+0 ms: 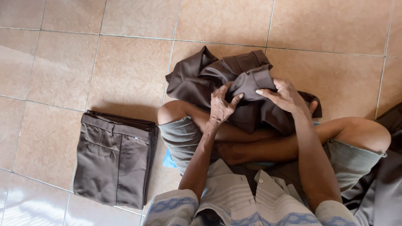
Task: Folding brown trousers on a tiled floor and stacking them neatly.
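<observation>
One crumpled brown garment lies bunched on the tiled floor and over the crossed legs of the seated person, and everything else is best placed from it. Two hands work at its near edge. The left hand presses on the cloth at the lower middle of the garment, thumb and fingers spread against a fold, though whether they pinch the fabric cannot be told. The right hand sits just to the right of it, fingers curled over a bunched fold of the same garment, grasping it from above. Well to the lower left of the garment, apart from it, rests one neat stack of folded brown trousers, flat on the tiles, with several layers showing along its right edge; their exact number cannot be told. A patch of blue cloth peeks out below the garment, beside the left knee.
</observation>
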